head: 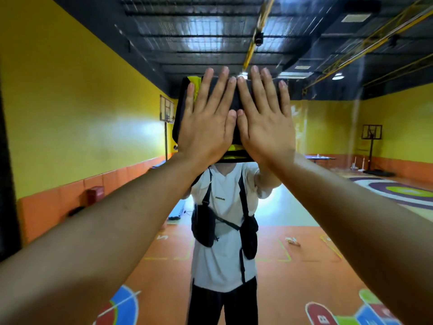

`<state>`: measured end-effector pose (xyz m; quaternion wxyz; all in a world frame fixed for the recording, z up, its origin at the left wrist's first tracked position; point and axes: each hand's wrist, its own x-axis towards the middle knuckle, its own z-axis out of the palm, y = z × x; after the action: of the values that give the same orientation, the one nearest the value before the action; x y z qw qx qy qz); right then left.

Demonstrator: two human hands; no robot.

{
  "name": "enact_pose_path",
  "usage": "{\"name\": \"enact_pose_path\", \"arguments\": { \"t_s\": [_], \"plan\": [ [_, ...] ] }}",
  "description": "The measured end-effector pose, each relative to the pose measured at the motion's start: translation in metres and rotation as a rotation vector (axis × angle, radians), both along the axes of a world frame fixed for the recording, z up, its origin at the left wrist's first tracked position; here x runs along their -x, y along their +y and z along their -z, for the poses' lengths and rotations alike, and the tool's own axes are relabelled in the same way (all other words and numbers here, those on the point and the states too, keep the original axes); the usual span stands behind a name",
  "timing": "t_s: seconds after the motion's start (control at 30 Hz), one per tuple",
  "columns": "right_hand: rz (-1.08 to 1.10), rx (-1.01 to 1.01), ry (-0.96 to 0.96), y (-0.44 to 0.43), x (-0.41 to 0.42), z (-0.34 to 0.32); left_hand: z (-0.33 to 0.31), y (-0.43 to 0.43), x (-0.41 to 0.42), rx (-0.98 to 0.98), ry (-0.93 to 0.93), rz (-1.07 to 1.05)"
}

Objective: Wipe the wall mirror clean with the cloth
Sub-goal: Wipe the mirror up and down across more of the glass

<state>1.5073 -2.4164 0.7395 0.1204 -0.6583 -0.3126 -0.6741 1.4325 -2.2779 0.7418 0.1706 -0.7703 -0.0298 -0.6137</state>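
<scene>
Two hands, left hand (206, 127) and right hand (266, 127), press one dark cloth (234, 134) (yellow-trimmed) against one wall mirror (328, 207), fingers (221, 90) straight, thumbs touching, gripping nothing.

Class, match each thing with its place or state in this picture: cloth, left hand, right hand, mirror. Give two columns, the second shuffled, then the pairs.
Things:
1 cloth
2 left hand
3 right hand
4 mirror

Places or states:
A flat on the cloth's right half
B shows a white shirt
C pressed to the mirror under both hands
D flat beside the cloth's yellow top corner

Pairs: 1-C, 2-D, 3-A, 4-B
</scene>
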Motion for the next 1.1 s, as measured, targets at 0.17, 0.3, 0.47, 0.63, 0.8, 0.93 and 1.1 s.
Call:
{"name": "enact_pose_path", "arguments": {
  "t_s": [0.17, 0.3, 0.47, 0.63, 0.8, 0.93, 1.1],
  "plan": [
    [0.000, 0.026, 0.006, -0.002, -0.002, 0.041, 0.044, -0.002, -0.001, 0.025, 0.019, 0.000],
    [-0.021, 0.034, -0.001, -0.004, -0.006, 0.079, 0.083, -0.001, -0.003, 0.025, 0.028, -0.008],
    [-0.015, 0.052, 0.022, -0.005, -0.007, 0.122, 0.125, -0.001, -0.006, 0.016, 0.016, 0.001],
    [-0.069, 0.075, 0.061, -0.007, -0.007, 0.178, 0.184, 0.001, -0.008, 0.017, 0.034, 0.023],
    [-0.122, 0.133, 0.097, -0.013, -0.005, 0.248, 0.253, 0.000, -0.004, -0.002, 0.080, 0.051],
    [-0.126, 0.199, 0.147, -0.020, -0.002, 0.311, 0.319, 0.000, -0.003, -0.022, 0.105, 0.052],
    [-0.123, 0.270, 0.161, -0.027, -0.003, 0.395, 0.400, 0.005, -0.002, -0.052, 0.129, 0.150]
  ]
}}
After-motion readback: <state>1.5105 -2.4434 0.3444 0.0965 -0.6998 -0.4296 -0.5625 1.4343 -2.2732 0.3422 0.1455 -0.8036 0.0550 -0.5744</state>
